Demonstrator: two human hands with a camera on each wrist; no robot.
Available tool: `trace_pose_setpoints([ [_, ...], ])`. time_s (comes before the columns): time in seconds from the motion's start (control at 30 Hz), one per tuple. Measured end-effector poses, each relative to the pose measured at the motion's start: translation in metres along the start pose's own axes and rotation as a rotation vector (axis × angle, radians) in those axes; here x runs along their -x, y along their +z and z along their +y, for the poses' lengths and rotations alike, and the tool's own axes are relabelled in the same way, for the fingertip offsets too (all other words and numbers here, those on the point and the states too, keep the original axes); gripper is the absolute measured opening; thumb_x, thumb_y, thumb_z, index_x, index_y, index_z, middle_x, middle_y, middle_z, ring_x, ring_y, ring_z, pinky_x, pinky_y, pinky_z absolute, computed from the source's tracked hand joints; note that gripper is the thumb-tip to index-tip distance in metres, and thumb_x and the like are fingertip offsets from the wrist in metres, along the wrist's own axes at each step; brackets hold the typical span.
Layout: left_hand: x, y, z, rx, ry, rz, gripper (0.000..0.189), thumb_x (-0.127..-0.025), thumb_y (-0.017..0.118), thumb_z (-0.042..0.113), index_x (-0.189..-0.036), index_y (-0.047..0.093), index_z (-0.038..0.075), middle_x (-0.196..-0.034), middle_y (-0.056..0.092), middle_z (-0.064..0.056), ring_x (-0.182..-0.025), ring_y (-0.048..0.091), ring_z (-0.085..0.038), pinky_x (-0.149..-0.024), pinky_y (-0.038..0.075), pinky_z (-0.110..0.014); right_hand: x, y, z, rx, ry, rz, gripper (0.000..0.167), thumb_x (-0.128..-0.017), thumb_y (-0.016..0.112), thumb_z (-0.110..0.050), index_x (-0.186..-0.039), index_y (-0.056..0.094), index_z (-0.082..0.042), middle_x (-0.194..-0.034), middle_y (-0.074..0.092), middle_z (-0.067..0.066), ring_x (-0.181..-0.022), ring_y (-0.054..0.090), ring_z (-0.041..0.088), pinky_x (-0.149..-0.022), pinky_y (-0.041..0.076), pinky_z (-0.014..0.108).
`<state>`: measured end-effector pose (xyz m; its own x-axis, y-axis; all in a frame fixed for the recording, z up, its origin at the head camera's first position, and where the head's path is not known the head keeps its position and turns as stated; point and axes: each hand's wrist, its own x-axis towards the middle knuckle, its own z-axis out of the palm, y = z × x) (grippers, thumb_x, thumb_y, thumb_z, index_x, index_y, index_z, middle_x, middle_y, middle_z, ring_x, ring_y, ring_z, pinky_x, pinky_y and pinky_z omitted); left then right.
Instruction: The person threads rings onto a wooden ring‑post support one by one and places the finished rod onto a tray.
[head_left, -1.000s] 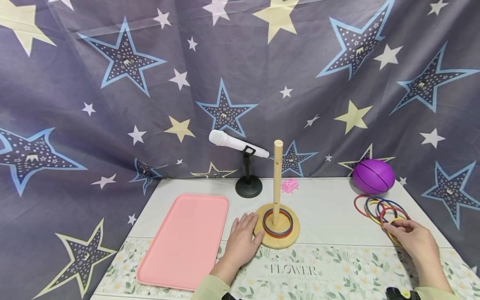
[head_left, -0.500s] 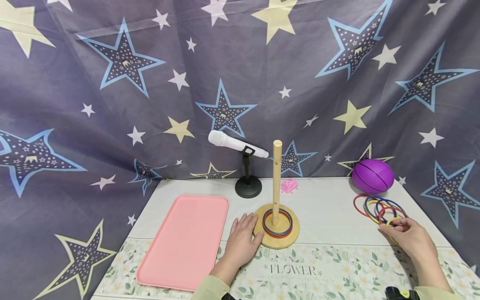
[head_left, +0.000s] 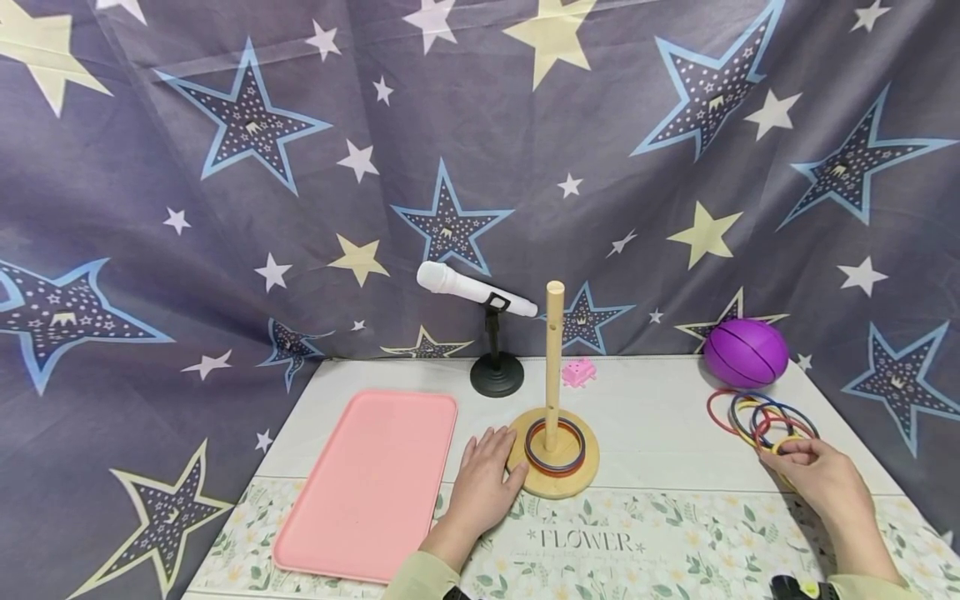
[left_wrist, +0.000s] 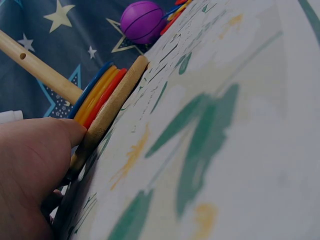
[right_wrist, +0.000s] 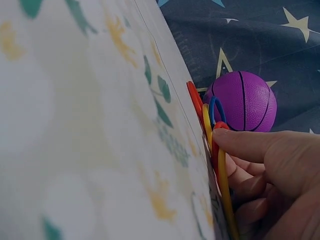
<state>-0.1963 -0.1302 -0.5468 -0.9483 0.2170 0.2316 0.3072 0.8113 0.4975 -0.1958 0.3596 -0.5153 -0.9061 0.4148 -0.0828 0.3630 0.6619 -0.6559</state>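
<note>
In the head view, my left hand (head_left: 483,483) rests at the left edge of the round wooden base (head_left: 587,454) of a ring-toss stand, fingers relaxed. From the base rises an upright wooden post (head_left: 553,358). Around its foot lie stacked blue, yellow and red rings; the left wrist view shows the blue ring (left_wrist: 86,92) on top and the red ring (left_wrist: 106,97) lowest. At the right, my right hand (head_left: 825,483) pinches a yellow ring (right_wrist: 226,195) between thumb and fingers. A red ring (right_wrist: 215,157) sits right against it. Other loose rings (head_left: 723,412) overlap just beyond the fingertips.
A purple ball (head_left: 746,352) stands behind the loose rings. At the back are a white microphone (head_left: 468,286) on a black stand (head_left: 497,375) and a small pink toy (head_left: 578,372). Left of my left hand lies a pink tray (head_left: 367,492). A star-patterned curtain (head_left: 480,125) hangs behind the table.
My right hand has shifted slightly left, and the red ring by its fingertips has moved a little. The left hand and the stand are unmoved.
</note>
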Motion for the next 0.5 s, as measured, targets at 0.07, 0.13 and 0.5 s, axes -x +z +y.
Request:
trace_pose_setpoints([
  [0.07, 0.0001, 0.0001, 0.0, 0.0, 0.0, 0.0, 0.058, -0.111, 0.066, 0.033, -0.159, 0.057, 0.003, -0.166, 0.052, -0.019, -0.16, 0.039, -0.04, -0.133, 0.02, -0.063, -0.0001, 0.0007, 0.0002, -0.009, 0.012, -0.007, 0.058, -0.096, 0.084, -0.045, -0.118, 0.067, 0.005, -0.089, 0.075, 0.01, -0.089, 0.067, 0.034, -0.08, 0.05, 0.055],
  [0.13, 0.0002, 0.0, 0.0001, 0.003, 0.001, 0.001, 0.057, -0.111, 0.066, 0.033, -0.159, 0.056, 0.003, -0.166, 0.052, -0.019, -0.16, 0.039, -0.041, -0.133, 0.02, -0.064, -0.0003, 0.0011, 0.0004, -0.019, 0.016, -0.017, 0.059, -0.096, 0.084, -0.047, -0.119, 0.067, 0.005, -0.09, 0.075, 0.009, -0.09, 0.067, 0.034, -0.081, 0.051, 0.056],
  [0.5, 0.0002, 0.0006, -0.0001, 0.011, 0.009, 0.008, 0.057, -0.111, 0.066, 0.032, -0.159, 0.056, 0.002, -0.166, 0.052, -0.02, -0.159, 0.039, -0.042, -0.133, 0.019, -0.064, 0.0001, 0.0024, -0.0034, -0.098, 0.02, -0.01, 0.06, -0.099, 0.082, -0.041, -0.129, 0.067, 0.009, -0.094, 0.077, 0.013, -0.096, 0.067, 0.036, -0.075, 0.05, 0.045],
])
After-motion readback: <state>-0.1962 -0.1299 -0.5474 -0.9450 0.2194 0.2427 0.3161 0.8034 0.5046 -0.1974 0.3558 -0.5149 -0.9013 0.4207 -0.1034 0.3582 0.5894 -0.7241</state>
